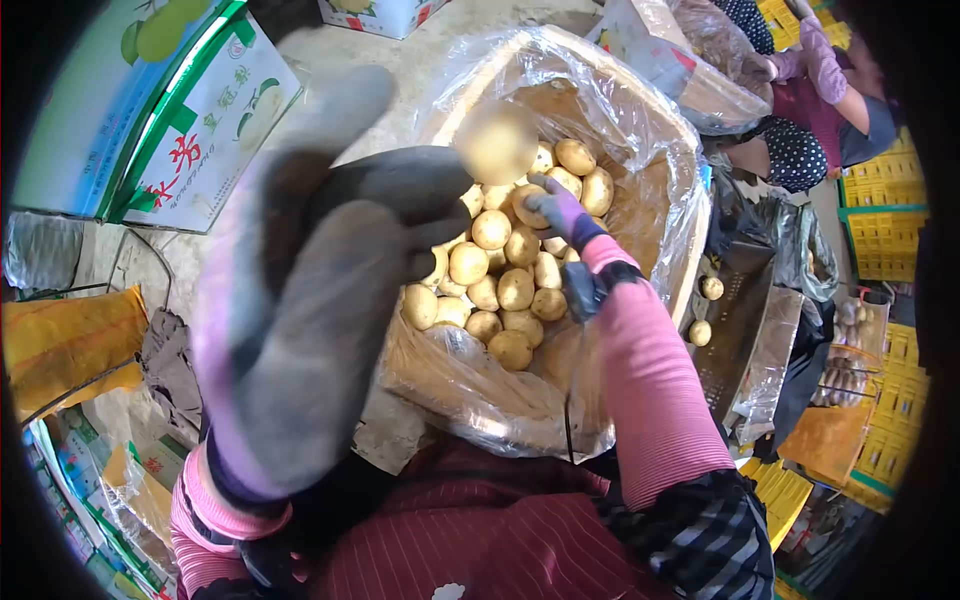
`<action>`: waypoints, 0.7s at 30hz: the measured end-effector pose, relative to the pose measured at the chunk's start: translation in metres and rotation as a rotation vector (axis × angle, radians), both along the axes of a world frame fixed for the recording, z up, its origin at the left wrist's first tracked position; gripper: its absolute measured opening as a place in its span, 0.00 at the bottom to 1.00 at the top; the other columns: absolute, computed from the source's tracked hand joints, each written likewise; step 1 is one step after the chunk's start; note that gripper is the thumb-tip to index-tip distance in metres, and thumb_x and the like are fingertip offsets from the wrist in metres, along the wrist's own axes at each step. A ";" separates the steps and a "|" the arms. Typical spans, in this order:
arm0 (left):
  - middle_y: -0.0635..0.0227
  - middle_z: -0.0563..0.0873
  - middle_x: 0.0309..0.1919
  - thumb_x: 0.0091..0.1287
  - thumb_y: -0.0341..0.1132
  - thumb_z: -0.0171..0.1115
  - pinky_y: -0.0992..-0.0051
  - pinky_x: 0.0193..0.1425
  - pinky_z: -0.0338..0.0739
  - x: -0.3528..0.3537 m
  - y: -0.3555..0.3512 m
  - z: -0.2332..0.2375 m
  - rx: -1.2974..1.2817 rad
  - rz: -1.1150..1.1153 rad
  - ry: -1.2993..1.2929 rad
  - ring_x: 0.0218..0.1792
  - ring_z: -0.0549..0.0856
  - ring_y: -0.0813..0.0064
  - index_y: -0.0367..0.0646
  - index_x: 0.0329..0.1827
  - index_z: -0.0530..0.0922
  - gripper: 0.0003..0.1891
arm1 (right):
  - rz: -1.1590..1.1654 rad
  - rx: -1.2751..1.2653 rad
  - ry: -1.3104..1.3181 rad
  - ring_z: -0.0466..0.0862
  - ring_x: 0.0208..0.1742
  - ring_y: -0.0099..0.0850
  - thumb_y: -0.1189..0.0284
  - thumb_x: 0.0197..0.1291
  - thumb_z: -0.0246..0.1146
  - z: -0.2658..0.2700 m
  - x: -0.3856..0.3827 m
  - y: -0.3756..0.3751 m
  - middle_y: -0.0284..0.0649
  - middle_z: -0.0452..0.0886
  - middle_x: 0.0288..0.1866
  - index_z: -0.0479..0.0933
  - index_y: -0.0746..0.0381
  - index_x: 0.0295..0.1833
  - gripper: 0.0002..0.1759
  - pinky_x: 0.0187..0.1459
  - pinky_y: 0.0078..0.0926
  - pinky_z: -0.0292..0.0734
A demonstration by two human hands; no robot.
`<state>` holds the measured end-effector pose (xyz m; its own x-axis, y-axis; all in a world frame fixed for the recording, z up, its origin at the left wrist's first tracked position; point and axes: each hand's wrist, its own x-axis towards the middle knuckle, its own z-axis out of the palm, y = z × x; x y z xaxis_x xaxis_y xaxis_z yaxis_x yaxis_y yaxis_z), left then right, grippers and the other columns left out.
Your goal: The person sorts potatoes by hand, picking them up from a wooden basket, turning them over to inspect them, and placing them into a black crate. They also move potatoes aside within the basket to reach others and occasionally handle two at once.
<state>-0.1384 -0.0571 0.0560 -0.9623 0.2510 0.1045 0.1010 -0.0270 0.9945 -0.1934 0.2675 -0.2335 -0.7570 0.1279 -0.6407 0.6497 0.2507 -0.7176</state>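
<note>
My left hand, in a grey and lilac glove, is large and close to the camera, its thumb apart from its fingers. Just beyond its fingertips is a blurred, pale round potato, which the fingers do not wrap round. Gloved in lilac and grey, my right hand has its fingers on a potato in the pile. Many yellow-brown potatoes lie in a large box lined with clear plastic. The left palm faces away from clear view.
A green and white carton stands at the upper left, above a yellow sack. Right of the box are a dark crate with two loose potatoes and yellow crates. Another person's gloved hand shows at the upper right.
</note>
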 end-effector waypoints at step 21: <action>0.64 0.85 0.56 0.79 0.38 0.56 0.76 0.58 0.79 0.021 0.058 -0.055 -0.155 -0.479 -0.084 0.52 0.84 0.74 0.35 0.68 0.76 0.21 | -0.088 -0.548 0.456 0.87 0.54 0.34 0.50 0.75 0.56 0.279 0.218 -0.006 0.46 0.82 0.61 0.69 0.65 0.73 0.34 0.51 0.33 0.87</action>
